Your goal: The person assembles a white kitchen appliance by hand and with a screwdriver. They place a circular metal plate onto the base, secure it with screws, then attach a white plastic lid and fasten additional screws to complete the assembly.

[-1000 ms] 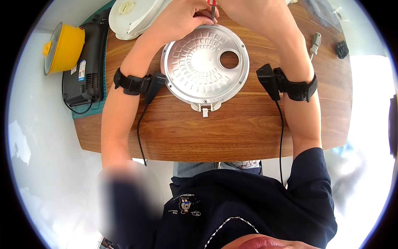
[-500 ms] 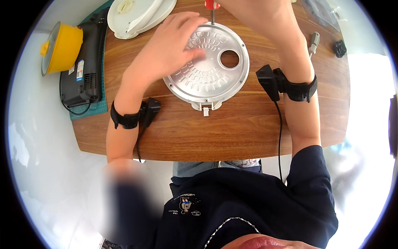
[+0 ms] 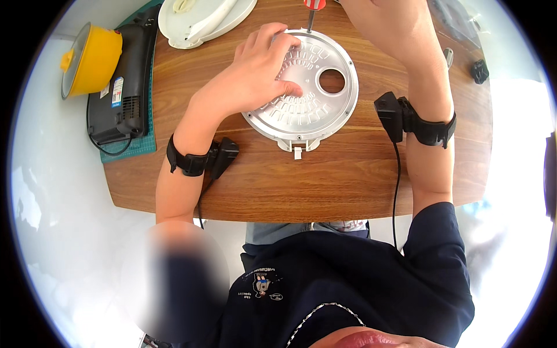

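Note:
A round silvery metal plate with embossed ribs and a round hole lies on the wooden table. My left hand rests over its left side, fingers spread and thumb stretched toward the middle. At the plate's far rim a screwdriver with a red and white handle stands upright, its shaft reaching down to the rim. My right hand is beside the handle at the top edge of the picture. Its fingers are cut off there, so their grip does not show.
At far left lie a white round lid and a black appliance on a green mat, by a yellow pot. On the right are another screwdriver, partly behind my arm, a small black part and clear plastic.
The view has shifted slightly. My left hand has come down onto the plate. My right wrist has swung a little to the right, while the screwdriver stays at the same spot on the rim.

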### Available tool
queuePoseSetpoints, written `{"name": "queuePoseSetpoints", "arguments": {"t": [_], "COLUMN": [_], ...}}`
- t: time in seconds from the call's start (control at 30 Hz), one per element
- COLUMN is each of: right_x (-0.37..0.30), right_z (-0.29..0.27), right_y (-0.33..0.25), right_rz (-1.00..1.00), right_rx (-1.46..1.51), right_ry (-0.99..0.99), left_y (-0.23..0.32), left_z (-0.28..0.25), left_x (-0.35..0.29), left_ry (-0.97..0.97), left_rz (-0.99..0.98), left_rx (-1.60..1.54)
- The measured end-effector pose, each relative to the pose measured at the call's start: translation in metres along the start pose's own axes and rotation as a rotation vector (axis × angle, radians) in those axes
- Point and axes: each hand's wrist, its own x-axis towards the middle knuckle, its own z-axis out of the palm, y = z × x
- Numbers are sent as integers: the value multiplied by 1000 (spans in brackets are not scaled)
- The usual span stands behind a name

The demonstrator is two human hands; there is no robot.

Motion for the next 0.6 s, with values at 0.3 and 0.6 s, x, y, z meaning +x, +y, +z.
{"name": "queuePoseSetpoints", "arguments": {"t": [0.3, 0.6], "right_x": [-1, 0], "right_z": [-12, -21], "right_y": [-3, 1], "right_rz": [-59, -4], "right_rx": [-148, -189], "right_ry": [-79, -155], "left_y": [-1, -3], "left_z": [0, 1], "left_x": [1, 0], "left_ry": [16, 32], "left_rz": [32, 42], "left_rx": [64, 79]}}
